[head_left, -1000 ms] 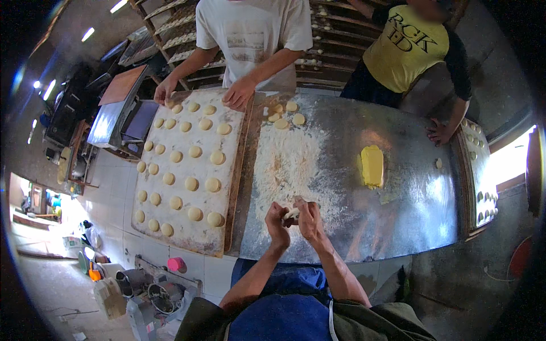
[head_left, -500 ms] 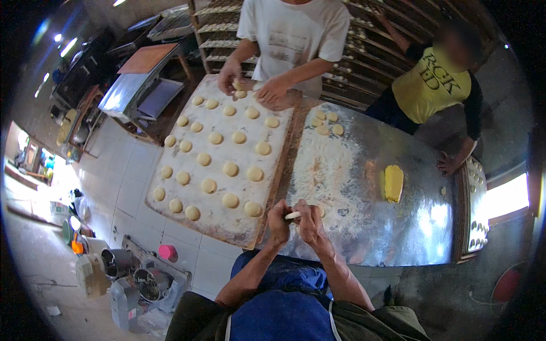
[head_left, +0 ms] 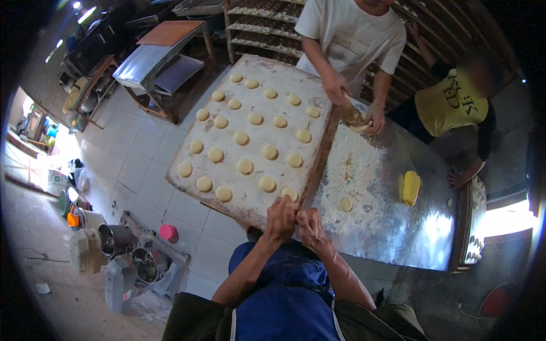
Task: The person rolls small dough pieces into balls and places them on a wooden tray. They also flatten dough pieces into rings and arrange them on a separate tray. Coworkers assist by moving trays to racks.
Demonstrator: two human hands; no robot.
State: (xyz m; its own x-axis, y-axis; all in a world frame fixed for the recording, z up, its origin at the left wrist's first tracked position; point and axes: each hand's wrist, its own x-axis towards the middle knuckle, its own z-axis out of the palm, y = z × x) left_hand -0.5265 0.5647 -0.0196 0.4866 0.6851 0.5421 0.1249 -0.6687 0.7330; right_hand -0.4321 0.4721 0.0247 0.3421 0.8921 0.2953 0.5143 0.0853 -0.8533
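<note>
My left hand is closed at the near right corner of a floured wooden board. Just beyond its fingers lies a flattened dough round. My right hand, also closed, is right beside it over the seam between the board and the metal table. Whatever is between my fingers is hidden. Several similar pale dough rounds sit spaced out in rows on the board. One more dough round rests on the flour to the right of my hands.
A yellow block of fat lies on the metal table. Across from me, a person in a white shirt handles dough at the table's far edge. Another person in a yellow shirt stands at the far right. Mixer parts stand on the floor at left.
My view has shifted. My hands moved from the table side to the board's near corner; the pale dough piece between them no longer shows. The white-shirted person's hands moved from the board onto the table.
</note>
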